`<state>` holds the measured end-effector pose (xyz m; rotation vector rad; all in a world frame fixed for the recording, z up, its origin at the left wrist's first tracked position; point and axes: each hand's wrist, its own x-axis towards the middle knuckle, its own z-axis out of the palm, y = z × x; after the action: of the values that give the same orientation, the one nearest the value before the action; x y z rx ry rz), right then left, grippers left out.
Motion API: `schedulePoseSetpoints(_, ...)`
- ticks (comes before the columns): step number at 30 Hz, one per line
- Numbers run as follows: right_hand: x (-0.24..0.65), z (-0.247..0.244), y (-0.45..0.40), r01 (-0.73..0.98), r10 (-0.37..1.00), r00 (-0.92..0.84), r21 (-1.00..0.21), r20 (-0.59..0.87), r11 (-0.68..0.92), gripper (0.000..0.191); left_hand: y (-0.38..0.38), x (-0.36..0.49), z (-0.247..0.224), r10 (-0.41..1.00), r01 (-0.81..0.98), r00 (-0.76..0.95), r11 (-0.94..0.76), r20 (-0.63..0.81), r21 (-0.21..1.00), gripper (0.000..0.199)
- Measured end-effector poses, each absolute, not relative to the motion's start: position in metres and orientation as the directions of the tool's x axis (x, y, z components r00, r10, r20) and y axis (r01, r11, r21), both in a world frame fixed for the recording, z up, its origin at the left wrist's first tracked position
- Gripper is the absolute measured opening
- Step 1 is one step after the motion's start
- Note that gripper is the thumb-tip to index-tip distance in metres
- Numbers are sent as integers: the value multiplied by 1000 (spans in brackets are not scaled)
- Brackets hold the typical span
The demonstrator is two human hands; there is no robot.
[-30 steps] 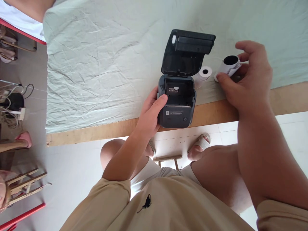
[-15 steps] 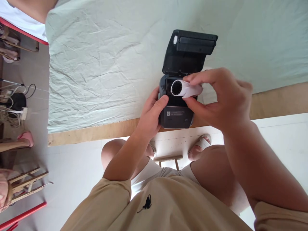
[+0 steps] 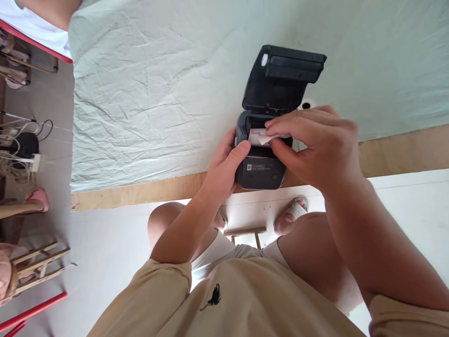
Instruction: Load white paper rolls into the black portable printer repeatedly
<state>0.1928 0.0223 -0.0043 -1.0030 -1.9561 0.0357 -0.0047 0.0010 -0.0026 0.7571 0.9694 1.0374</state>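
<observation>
A dark portable printer [image 3: 261, 173] lies at the table's front edge, its black lid [image 3: 280, 79] swung up and back. My left hand [image 3: 224, 164] grips the printer's left side, with the thumb on the rim of the bay. Inside the bay sits a white paper roll [image 3: 258, 136], lying crosswise with a ragged loose end. My right hand [image 3: 315, 142] pinches that loose end between thumb and fingers and hides the roll's right part. Just behind my right hand a white round thing with a dark centre [image 3: 306, 105] shows partly on the cloth.
A pale green wrinkled cloth [image 3: 147, 93] covers the wooden table [image 3: 154, 193]. Another person's arm [image 3: 56, 10] reaches in at the upper left. On the floor at left are cables [image 3: 16, 145], a pink shoe [image 3: 41, 200] and a wooden stool [image 3: 42, 262].
The paper roll has gone from tilted above the bay, end facing up, to lying down inside it. My right hand has shifted onto its loose end. The printer sits slightly further right.
</observation>
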Motion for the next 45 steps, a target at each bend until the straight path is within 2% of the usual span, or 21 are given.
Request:
schedulePoseSetpoints(6, 183, -3, 14, 662, 632, -193, -376, 750, 649, 20, 2, -5, -1, 940, -365, 197, 335, -280, 869, 35)
schedulePoseSetpoints(10, 181, -6, 10, 572, 622, -271, -397, 735, 718, 17, 2, -8, -5, 941, -366, 229, 322, -251, 873, 44)
schedulePoseSetpoints(13, 182, -6, 8, 551, 652, -298, -432, 697, 714, 17, 2, -12, -9, 928, -320, 273, 336, -254, 886, 51)
schedulePoseSetpoints(15, 184, -5, 9, 546, 665, -234, -471, 709, 693, 15, 2, -14, -11, 927, -283, 272, 334, -258, 899, 63)
schedulePoseSetpoints(18, 189, -4, 13, 539, 585, -21, -484, 810, 689, 12, 2, -16, -12, 936, -226, 238, 313, -259, 922, 75)
schedulePoseSetpoints(20, 194, -3, 17, 573, 605, 62, -525, 794, 630, 29, 2, -17, -12, 932, -189, 242, 319, -270, 929, 82)
schedulePoseSetpoints(23, 198, -3, 19, 606, 725, 0, -577, 688, 547, 59, 2, -19, -14, 925, -166, 262, 323, -274, 932, 92)
schedulePoseSetpoints(24, 198, -3, 19, 598, 736, -22, -581, 677, 552, 59, 2, -19, -15, 931, -170, 261, 305, -255, 937, 96)
schedulePoseSetpoints(27, 196, -4, 15, 537, 699, 53, -611, 713, 582, 33, 2, -21, -18, 948, -184, 252, 245, -195, 952, 104)
schedulePoseSetpoints(29, 195, -8, 11, 536, 707, 133, -651, 695, 538, 25, 2, -21, -17, 944, -179, 256, 257, -207, 950, 104)
schedulePoseSetpoints(33, 197, -19, 4, 508, 798, 119, -727, 590, 462, 55, -1, -19, -11, 938, -207, 254, 290, -236, 934, 103)
schedulePoseSetpoints(36, 202, -25, 3, 417, 891, 38, -818, 452, 397, 68, -3, -16, -8, 940, -271, 254, 296, -228, 916, 88)
schedulePoseSetpoints(40, 204, -26, 4, 381, 944, -53, -867, 325, 320, 70, -2, -14, -4, 919, -271, 281, 352, -276, 896, 66)
schedulePoseSetpoints(45, 207, -26, 8, 405, 950, -124, -860, 286, 312, 69, -1, -13, 0, 905, -245, 297, 380, -305, 892, 67)
